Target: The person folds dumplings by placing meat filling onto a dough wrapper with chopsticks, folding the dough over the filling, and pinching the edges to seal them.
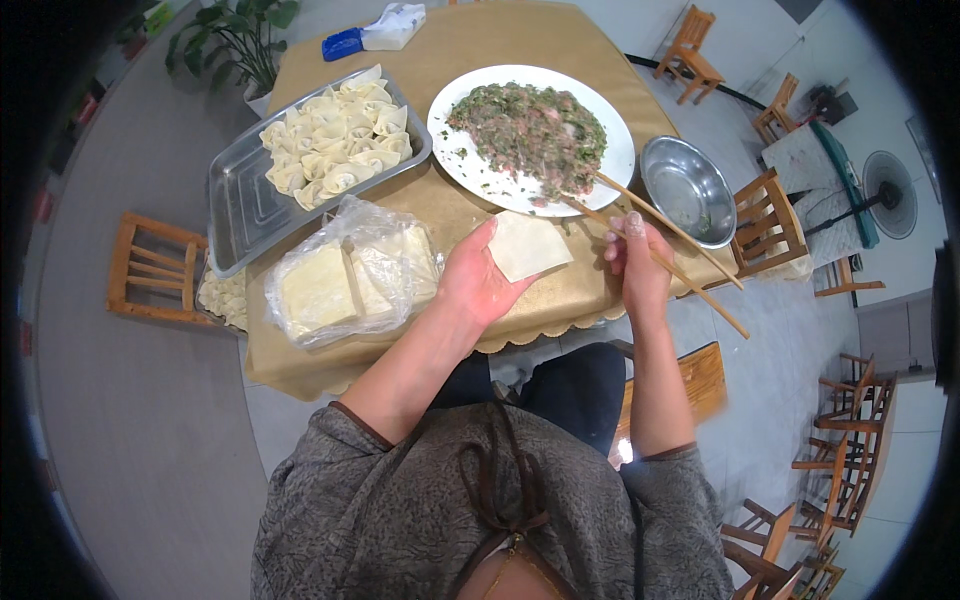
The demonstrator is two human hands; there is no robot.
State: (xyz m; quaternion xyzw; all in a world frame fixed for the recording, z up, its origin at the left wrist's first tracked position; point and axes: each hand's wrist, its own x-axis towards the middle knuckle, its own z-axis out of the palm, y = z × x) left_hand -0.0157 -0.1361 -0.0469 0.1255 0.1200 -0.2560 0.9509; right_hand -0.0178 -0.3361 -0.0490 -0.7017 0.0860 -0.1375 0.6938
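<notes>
A square dough wrapper (529, 247) lies flat across the fingers of my left hand (476, 281), its near edge by my thumb. My right hand (641, 255) grips a pair of wooden chopsticks (675, 271). Their tips reach the near rim of a large white plate (442, 150), at the edge of a mound of minced meat with chopped greens (532, 131). Left of the plate, a metal tray (244, 202) holds many folded wontons (337, 142) in its far right part. Below the tray, stacks of wrappers (319, 289) sit in a clear plastic bag (382, 300).
A steel bowl (686, 187) stands right of the plate. At the table's far edge are a blue item (343, 45) and a white tissue pack (395, 28). More wontons (223, 300) rest lower down by a wooden chair (157, 274). Another chair (769, 225) stands at the right.
</notes>
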